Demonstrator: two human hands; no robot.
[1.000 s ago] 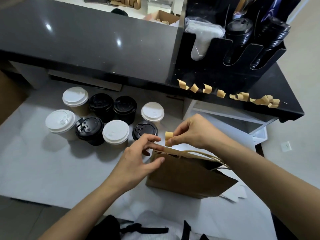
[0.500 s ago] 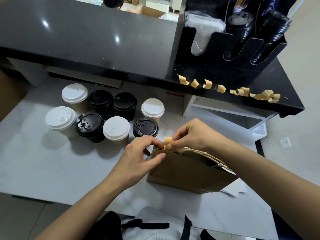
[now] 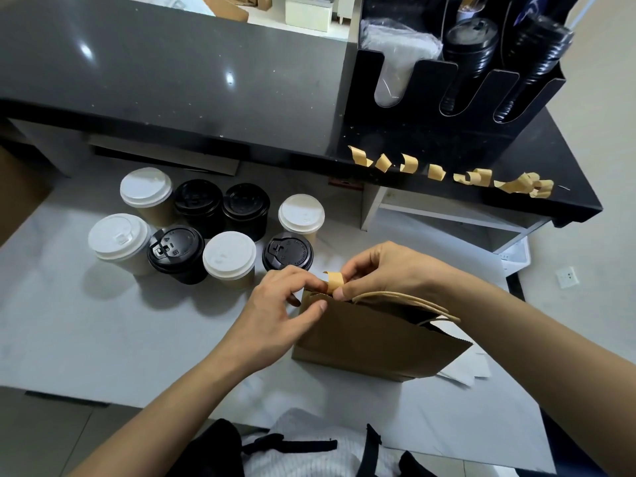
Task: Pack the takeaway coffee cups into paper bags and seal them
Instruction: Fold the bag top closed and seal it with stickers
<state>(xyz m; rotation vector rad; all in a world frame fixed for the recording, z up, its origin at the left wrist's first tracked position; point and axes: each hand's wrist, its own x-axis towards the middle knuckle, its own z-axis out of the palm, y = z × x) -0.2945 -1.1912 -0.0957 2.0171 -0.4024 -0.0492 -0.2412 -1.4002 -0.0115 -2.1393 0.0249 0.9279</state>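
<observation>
- Head view: brown paper bag (image 3: 371, 335) stands on the white table (image 3: 86, 332), contents hidden
- left hand (image 3: 275, 304) and right hand (image 3: 389, 270) pinch a tan tape strip (image 3: 335, 282) at its top edge
- eight lidded cups (image 3: 192, 228) cluster beyond-left

Soft overhead light; small glare spots on the glossy dark stone counter (image 3: 172, 80); wide-angle bending at edges; sharp focus.
</observation>
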